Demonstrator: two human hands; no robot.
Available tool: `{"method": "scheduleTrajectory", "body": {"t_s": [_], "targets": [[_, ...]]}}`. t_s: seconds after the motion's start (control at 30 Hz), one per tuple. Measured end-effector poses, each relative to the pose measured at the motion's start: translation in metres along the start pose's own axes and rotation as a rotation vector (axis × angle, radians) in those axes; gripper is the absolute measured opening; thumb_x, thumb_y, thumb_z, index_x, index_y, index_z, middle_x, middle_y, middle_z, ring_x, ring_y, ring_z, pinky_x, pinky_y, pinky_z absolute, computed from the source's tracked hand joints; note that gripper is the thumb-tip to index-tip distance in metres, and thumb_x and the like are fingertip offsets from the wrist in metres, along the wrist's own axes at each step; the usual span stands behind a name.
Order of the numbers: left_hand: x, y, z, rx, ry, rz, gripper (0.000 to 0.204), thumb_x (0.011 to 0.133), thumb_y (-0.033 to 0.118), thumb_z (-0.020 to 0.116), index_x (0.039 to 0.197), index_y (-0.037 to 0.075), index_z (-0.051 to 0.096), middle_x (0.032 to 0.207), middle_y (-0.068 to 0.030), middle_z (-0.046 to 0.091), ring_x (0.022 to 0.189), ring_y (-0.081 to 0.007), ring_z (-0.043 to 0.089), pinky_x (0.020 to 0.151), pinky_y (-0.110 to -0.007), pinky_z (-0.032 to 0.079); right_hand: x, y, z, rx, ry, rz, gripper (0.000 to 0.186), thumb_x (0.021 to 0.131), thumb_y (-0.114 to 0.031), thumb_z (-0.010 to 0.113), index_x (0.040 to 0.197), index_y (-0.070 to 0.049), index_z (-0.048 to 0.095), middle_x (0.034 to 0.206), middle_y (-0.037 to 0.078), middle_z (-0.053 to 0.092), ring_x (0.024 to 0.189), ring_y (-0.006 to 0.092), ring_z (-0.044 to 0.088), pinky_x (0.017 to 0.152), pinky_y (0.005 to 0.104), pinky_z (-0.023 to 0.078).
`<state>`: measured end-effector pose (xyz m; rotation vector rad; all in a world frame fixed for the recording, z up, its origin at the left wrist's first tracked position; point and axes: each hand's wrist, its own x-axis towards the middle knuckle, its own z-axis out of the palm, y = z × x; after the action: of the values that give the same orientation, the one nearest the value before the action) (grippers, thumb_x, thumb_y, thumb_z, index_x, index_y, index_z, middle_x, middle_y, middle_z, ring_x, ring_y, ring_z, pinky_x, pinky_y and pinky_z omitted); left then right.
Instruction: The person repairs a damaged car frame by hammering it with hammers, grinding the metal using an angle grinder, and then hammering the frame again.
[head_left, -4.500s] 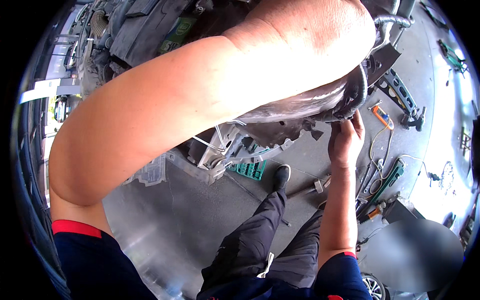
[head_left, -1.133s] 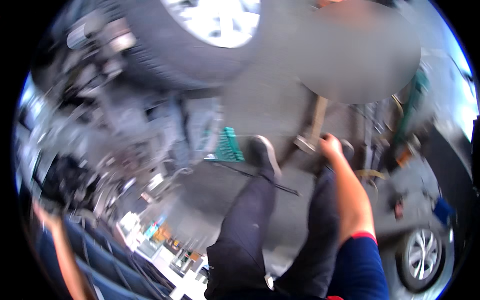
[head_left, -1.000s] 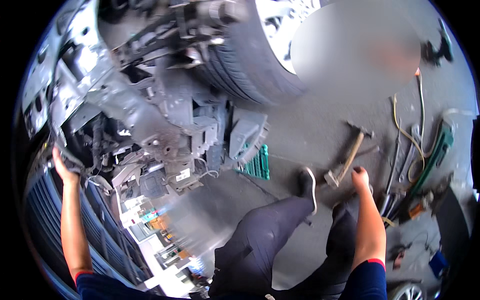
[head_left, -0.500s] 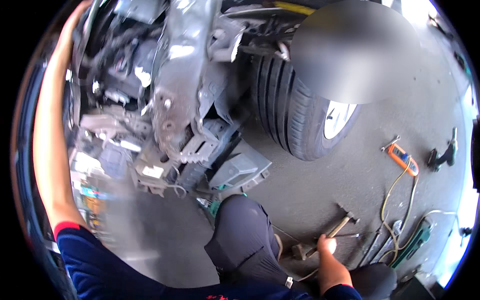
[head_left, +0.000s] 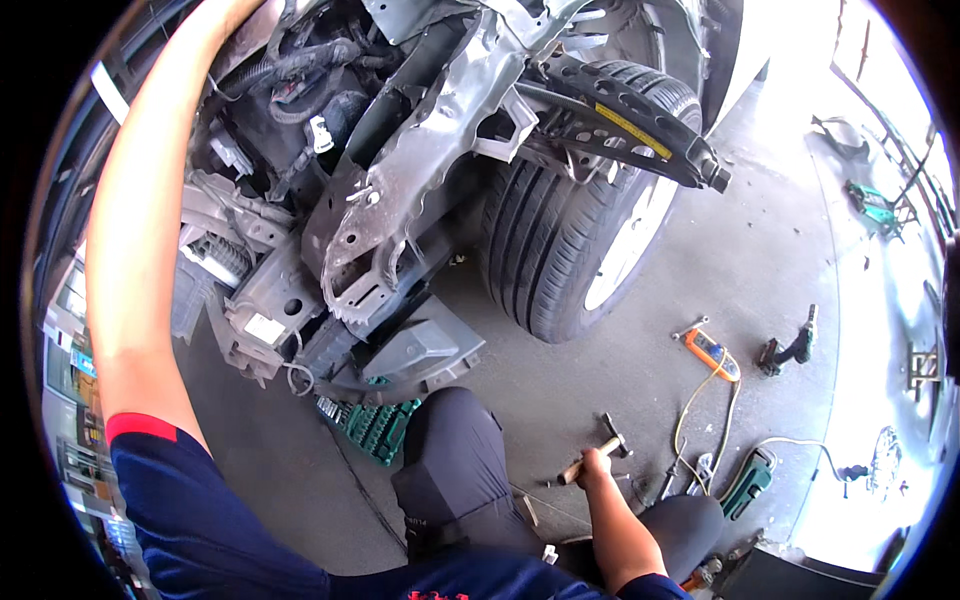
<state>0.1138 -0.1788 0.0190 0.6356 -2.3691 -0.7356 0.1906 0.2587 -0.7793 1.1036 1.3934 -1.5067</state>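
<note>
My left arm stretches up the left side to the top edge, where my left hand (head_left: 230,12) is cut off by the frame, fingers out of sight. Low at center, my right hand (head_left: 595,463) is closed around the wooden handle of a hammer (head_left: 615,439), just above the floor. Above it stands the stripped front of a car, with a bent metal frame rail (head_left: 420,170), hoses and wiring (head_left: 310,70), and a black tire (head_left: 540,245) on a silver wheel. A perforated dark steel bar (head_left: 650,140) with a yellow label lies across the wheel's top.
On the grey floor lie a green socket case (head_left: 372,425), a loose plastic panel (head_left: 410,355), an orange tool (head_left: 710,355) with hoses, a black power tool (head_left: 800,340), a green long-handled tool (head_left: 750,485) and cables. My bent knees occupy the lower middle.
I have crouched lower beside the wheel. My right hand has reached down and taken hold of the hammer. My left arm has risen from the lower left to the top edge.
</note>
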Motion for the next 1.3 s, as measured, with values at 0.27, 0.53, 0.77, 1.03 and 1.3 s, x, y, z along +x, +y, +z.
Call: {"method": "scheduleTrajectory", "body": {"t_s": [0.27,0.53,0.77,1.03,1.3], "targets": [[0.012,-0.020,-0.006,0.107,0.073,0.023,0.035,0.092,0.043,0.056,0.087,0.012,0.071,0.077,0.0022,0.062,0.072,-0.0091,0.052,0.066,-0.029,0.042,-0.140,-0.067,0.004,0.578,-0.856,0.485,0.017,0.096,-0.019,0.059,0.104,-0.004,0.058,0.082,0.005,0.060,0.068,0.0186,0.061,0.062,0.0331,0.056],[-0.018,0.010,0.007,0.141,0.115,0.036,0.040,0.093,0.050,0.054,0.084,0.014,0.070,0.068,-0.0023,0.062,0.055,-0.0152,0.053,0.055,-0.032,0.045,-0.338,-0.104,0.092,-0.017,-1.150,-0.747,0.025,0.107,-0.027,0.053,0.116,-0.004,0.052,0.079,0.002,0.056,0.068,0.0101,0.056,0.060,0.0275,0.047],[0.008,-0.008,0.005,-0.107,-0.239,0.119,0.057,0.102,0.050,0.047,0.122,0.000,0.064,0.097,-0.0197,0.075,0.081,-0.0250,0.073,0.080,-0.032,0.056,-0.391,-0.113,0.228,0.452,-1.286,-0.947,0.032,0.108,-0.035,0.049,0.089,-0.010,0.045,0.063,0.000,0.045,0.049,0.0102,0.043,0.045,0.0267,0.040],[0.022,-0.019,-0.019,-0.148,-0.217,0.189,0.053,0.102,0.048,0.048,0.125,0.002,0.062,0.101,-0.0183,0.075,0.083,-0.0253,0.073,0.080,-0.034,0.057,-0.367,-0.101,0.206,0.372,-1.364,-1.020,0.031,0.106,-0.034,0.055,0.090,-0.008,0.050,0.068,-0.002,0.051,0.057,0.0070,0.049,0.053,0.0240,0.043],[0.013,-0.012,0.001,-0.055,-0.258,0.206,0.051,0.103,0.047,0.045,0.126,0.006,0.063,0.098,-0.0183,0.075,0.085,-0.0228,0.073,0.078,-0.031,0.057,-0.384,-0.105,0.322,0.343,-1.162,-0.897,0.040,0.108,-0.037,0.050,0.082,-0.007,0.045,0.059,0.000,0.046,0.047,0.0126,0.048,0.043,0.0294,0.043]]}}
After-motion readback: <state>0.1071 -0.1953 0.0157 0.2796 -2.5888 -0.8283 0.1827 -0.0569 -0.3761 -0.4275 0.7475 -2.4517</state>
